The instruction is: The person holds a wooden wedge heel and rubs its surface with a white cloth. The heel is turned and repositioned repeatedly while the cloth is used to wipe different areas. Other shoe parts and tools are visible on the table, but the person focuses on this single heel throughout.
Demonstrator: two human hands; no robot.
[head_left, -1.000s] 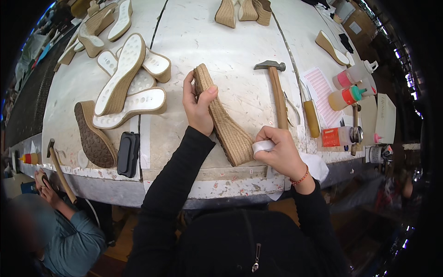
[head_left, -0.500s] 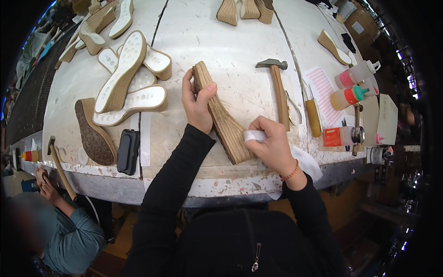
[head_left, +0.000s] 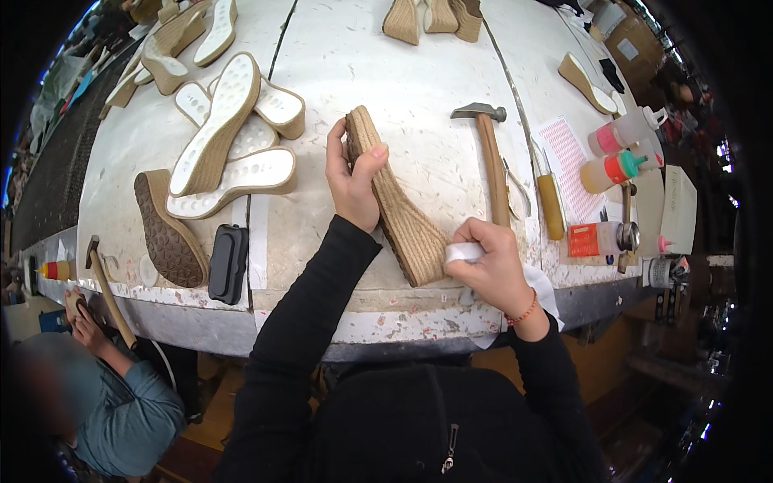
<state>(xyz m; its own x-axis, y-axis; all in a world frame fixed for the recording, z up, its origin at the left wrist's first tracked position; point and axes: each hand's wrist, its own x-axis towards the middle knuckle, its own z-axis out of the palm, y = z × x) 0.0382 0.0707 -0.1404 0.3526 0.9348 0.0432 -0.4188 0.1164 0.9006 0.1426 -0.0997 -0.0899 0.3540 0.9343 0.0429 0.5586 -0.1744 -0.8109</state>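
My left hand (head_left: pixel 355 177) grips a rope-wrapped wedge shoe sole (head_left: pixel 400 211) by its thinner toe end, thumb on the woven side. The wedge is tipped on its side, its brown tread turned left and its thick heel end low, close to the table's front edge. Pinched in my right hand (head_left: pixel 489 266) is a white cloth (head_left: pixel 464 253), held against the heel end of the wedge. More white fabric hangs below that hand over the table edge.
Several white-topped wedge soles (head_left: pixel 216 129) lie piled at left, near a brown-treaded sole (head_left: pixel 167 229) and a black case (head_left: pixel 229 264). At right are a hammer (head_left: pixel 489 153), a yellow-handled tool (head_left: pixel 551 205), a printed sheet (head_left: pixel 568 165) and glue bottles (head_left: pixel 605 173). A co-worker (head_left: pixel 121 402) sits at lower left.
My right hand with the cloth has shifted slightly right and down along the heel end. My left hand and the wedge appear slightly further right, as does the whole table.
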